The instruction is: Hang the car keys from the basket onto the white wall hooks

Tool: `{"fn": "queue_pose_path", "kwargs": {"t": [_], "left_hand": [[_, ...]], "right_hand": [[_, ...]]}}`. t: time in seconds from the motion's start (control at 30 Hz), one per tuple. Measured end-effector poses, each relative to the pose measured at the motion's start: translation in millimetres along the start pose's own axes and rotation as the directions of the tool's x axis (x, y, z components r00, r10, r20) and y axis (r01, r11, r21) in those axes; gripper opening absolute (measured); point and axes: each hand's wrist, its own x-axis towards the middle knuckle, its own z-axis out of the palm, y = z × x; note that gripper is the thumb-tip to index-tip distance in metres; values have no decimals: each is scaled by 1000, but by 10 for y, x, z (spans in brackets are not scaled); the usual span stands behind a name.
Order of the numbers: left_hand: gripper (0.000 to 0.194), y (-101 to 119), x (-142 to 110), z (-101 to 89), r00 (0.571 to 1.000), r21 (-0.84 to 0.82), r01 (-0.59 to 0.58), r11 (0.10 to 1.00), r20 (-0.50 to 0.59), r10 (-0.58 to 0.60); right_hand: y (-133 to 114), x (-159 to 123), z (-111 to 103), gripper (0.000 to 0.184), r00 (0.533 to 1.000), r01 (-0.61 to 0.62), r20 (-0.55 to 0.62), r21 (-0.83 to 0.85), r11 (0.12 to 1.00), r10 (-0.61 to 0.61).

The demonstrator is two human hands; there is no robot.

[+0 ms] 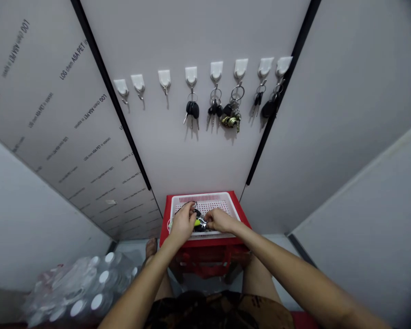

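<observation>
A white plastic basket (222, 204) with a slotted rim holds a small heap of keys (202, 223). Among the heap are dark key heads, shiny metal parts and a yellow-green piece (196, 223). My left hand (184, 222) reaches into the basket's left side, its fingers curled over the heap; what they hold is hidden. From the right comes my right hand (219, 220), its fingertips pinched together on the metal keys. On the wall ahead, white hooks (216, 69) hang in a row. Key bunches (192, 109) dangle from the hooks at the middle and right; the three leftmost hooks carry nothing.
The basket rests on a red-covered stool (241, 212) between my legs. Plastic-wrapped bottles (89, 283) with white caps stand on the floor at left. Pale wall panels with black strips (281, 96) surround me closely on both sides.
</observation>
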Motion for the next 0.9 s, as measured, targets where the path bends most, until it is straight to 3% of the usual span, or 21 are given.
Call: {"fn": "queue_pose_path", "kwargs": {"t": [0.27, 0.47, 0.67, 0.8, 0.9], "left_hand": [[31, -6, -28, 2, 1000, 5, -23, 1000, -1, 23], [32, -17, -29, 0, 1000, -30, -1, 1000, -2, 1], [28, 2, -8, -32, 1000, -79, 20, 997, 3, -20], [30, 130, 37, -58, 999, -209, -21, 978, 35, 29], [34, 255, 96, -45, 997, -396, -28, 918, 53, 54]], "right_hand": [[-9, 41, 50, 19, 999, -38, 12, 6, 999, 38], [-43, 29, 11, 18, 1000, 2, -21, 23, 1000, -2], [-107, -37, -256, 14, 980, 97, -195, 234, 968, -51], [-185, -64, -463, 11, 975, 164, -203, 388, 907, -89], [-275, -63, -617, 9, 975, 188, -203, 511, 839, -95]]}}
